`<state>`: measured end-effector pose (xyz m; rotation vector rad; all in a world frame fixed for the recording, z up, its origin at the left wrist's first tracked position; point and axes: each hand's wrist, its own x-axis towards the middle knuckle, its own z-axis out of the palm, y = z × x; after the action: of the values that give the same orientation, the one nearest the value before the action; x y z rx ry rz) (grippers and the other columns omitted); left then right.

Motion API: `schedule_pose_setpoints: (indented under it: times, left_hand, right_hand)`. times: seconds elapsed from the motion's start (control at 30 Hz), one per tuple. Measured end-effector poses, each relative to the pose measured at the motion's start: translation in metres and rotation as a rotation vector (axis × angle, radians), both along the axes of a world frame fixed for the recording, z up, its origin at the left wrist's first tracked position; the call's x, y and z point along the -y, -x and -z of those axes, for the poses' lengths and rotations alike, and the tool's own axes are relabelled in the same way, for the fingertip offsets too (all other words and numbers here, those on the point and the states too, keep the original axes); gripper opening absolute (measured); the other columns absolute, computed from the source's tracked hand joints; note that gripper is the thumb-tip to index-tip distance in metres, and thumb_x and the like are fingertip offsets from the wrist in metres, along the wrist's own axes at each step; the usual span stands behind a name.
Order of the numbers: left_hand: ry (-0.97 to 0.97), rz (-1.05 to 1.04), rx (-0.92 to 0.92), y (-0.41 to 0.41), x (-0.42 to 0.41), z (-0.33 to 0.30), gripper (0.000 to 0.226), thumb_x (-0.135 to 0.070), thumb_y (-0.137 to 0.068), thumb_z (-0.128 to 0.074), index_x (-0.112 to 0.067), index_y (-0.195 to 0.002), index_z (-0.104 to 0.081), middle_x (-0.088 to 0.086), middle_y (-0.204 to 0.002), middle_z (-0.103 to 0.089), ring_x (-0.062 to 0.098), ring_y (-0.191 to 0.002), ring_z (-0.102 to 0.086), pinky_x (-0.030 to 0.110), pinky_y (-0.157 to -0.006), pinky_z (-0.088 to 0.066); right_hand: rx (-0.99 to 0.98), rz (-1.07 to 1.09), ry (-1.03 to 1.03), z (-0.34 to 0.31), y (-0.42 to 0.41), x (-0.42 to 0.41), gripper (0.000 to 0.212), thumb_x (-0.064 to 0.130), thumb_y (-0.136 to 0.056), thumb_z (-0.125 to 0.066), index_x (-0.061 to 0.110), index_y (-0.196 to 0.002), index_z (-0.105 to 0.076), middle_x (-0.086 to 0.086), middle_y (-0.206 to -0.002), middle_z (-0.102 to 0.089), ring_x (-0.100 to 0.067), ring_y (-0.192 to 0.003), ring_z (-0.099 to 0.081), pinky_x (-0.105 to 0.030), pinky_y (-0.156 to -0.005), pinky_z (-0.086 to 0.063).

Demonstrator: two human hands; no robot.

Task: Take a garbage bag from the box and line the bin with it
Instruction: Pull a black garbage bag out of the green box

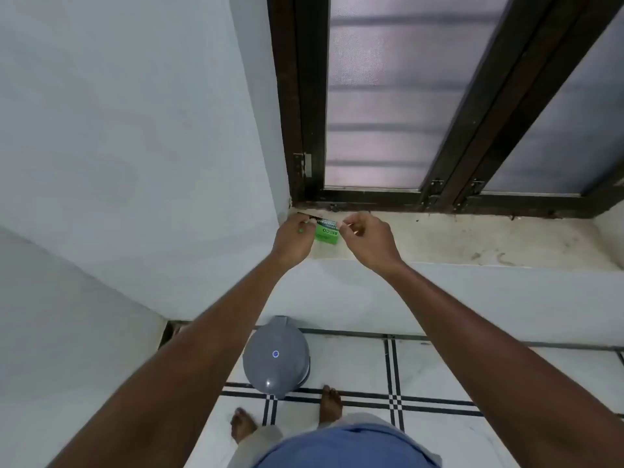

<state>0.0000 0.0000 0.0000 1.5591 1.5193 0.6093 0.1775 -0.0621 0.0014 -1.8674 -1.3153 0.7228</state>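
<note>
A small green box (326,233) of garbage bags lies on the stone window sill (472,238), close to the left corner. My left hand (293,241) holds the box's left end, fingers curled round it. My right hand (366,238) pinches the box's right end, at what looks like a white flap. A dark strip shows just above the box by my left fingers; I cannot tell what it is. Down on the floor, a grey bin (276,358) with its domed lid closed stands against the wall below the sill.
A dark-framed window (388,96) with frosted panes rises behind the sill. A white wall (135,130) closes in on the left. The white tiled floor (439,373) has black lines, and my bare feet stand just before the bin.
</note>
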Motion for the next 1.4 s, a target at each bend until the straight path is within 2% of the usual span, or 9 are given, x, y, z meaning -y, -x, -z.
schedule_pose_setpoints:
  times: [0.17,0.37,0.47,0.67,0.83,1.03,1.2,1.3,1.4]
  left_hand:
    - [0.139,-0.028,-0.052,-0.009,-0.010,0.028,0.035,-0.021,-0.112,-0.047,-0.009,-0.139,-0.065,0.012,-0.143,-0.065,0.033,-0.129,-0.062,0.026,-0.094,-0.045]
    - [0.153,-0.028,-0.069,-0.015,-0.025,0.044,0.031,-0.011,-0.110,-0.047,-0.002,-0.132,-0.067,0.015,-0.137,-0.067,0.033,-0.126,-0.062,0.023,-0.091,-0.040]
    - [0.108,0.016,-0.103,-0.016,-0.032,0.044,0.031,-0.004,-0.108,-0.048,-0.001,-0.134,-0.064,0.009,-0.132,-0.064,0.026,-0.120,-0.061,0.020,-0.091,-0.039]
    - [-0.084,0.063,-0.187,-0.016,-0.044,0.044,0.044,-0.006,-0.102,-0.053,-0.011,-0.145,-0.057,0.014,-0.151,-0.051,0.033,-0.130,-0.059,0.035,-0.112,-0.046]
    - [-0.348,0.241,-0.273,-0.023,-0.042,0.029,0.047,-0.026,-0.108,-0.053,-0.024,-0.155,-0.049,0.004,-0.150,-0.047,0.021,-0.131,-0.057,0.039,-0.103,-0.055]
    - [-0.300,0.223,-0.294,-0.032,-0.046,0.022,0.037,-0.048,-0.109,-0.053,-0.026,-0.133,-0.070,-0.003,-0.140,-0.057,0.014,-0.120,-0.062,0.030,-0.096,-0.054]
    - [-0.231,0.190,-0.049,-0.033,-0.045,0.029,0.010,-0.032,-0.105,-0.068,-0.024,-0.111,-0.071,-0.010,-0.120,-0.067,0.012,-0.106,-0.066,0.008,-0.079,-0.047]
    - [-0.078,0.092,0.043,-0.035,-0.048,0.025,0.011,-0.030,-0.106,-0.065,-0.022,-0.105,-0.072,-0.011,-0.102,-0.071,0.009,-0.096,-0.066,0.019,-0.080,-0.050]
    - [-0.055,0.191,-0.097,-0.030,-0.055,0.030,0.021,-0.038,-0.105,-0.064,-0.022,-0.099,-0.076,-0.011,-0.092,-0.071,0.010,-0.089,-0.066,0.031,-0.083,-0.053]
  right_hand:
    - [0.381,-0.167,0.184,0.026,-0.006,-0.038,0.032,0.042,-0.104,-0.069,0.023,-0.130,-0.073,0.002,-0.121,-0.079,-0.026,-0.108,-0.072,-0.042,-0.087,-0.062]
    - [0.700,-0.388,0.238,0.058,0.008,-0.096,0.085,0.049,-0.095,-0.078,0.016,-0.164,-0.042,-0.012,-0.157,-0.056,-0.036,-0.140,-0.048,-0.050,-0.109,-0.048]
    - [0.765,-0.431,0.237,0.073,0.007,-0.111,0.077,0.043,-0.096,-0.077,0.018,-0.162,-0.046,-0.010,-0.152,-0.060,-0.034,-0.134,-0.049,-0.048,-0.108,-0.046]
    - [0.381,-0.296,0.171,0.080,-0.020,-0.109,0.058,0.021,-0.091,-0.080,0.015,-0.144,-0.059,-0.009,-0.132,-0.066,-0.030,-0.121,-0.061,-0.042,-0.093,-0.056]
    - [0.117,-0.257,0.196,0.085,-0.036,-0.093,0.057,0.018,-0.094,-0.083,0.019,-0.143,-0.053,-0.004,-0.135,-0.070,-0.025,-0.110,-0.072,-0.045,-0.086,-0.065]
    - [0.015,-0.187,0.234,0.097,-0.039,-0.077,0.044,0.011,-0.099,-0.072,0.025,-0.135,-0.050,-0.008,-0.122,-0.074,-0.029,-0.097,-0.076,-0.058,-0.076,-0.067]
    - [0.002,-0.181,0.237,0.095,-0.038,-0.073,0.048,0.011,-0.101,-0.068,0.023,-0.144,-0.050,-0.009,-0.120,-0.074,-0.028,-0.093,-0.074,-0.055,-0.074,-0.067]
    - [0.016,-0.171,0.243,0.094,-0.037,-0.073,0.047,0.014,-0.102,-0.069,0.023,-0.143,-0.049,-0.009,-0.118,-0.073,-0.028,-0.092,-0.073,-0.055,-0.073,-0.067]
    - [0.045,-0.163,0.256,0.093,-0.034,-0.072,0.045,0.015,-0.102,-0.067,0.023,-0.143,-0.048,-0.009,-0.112,-0.072,-0.029,-0.088,-0.072,-0.055,-0.072,-0.066]
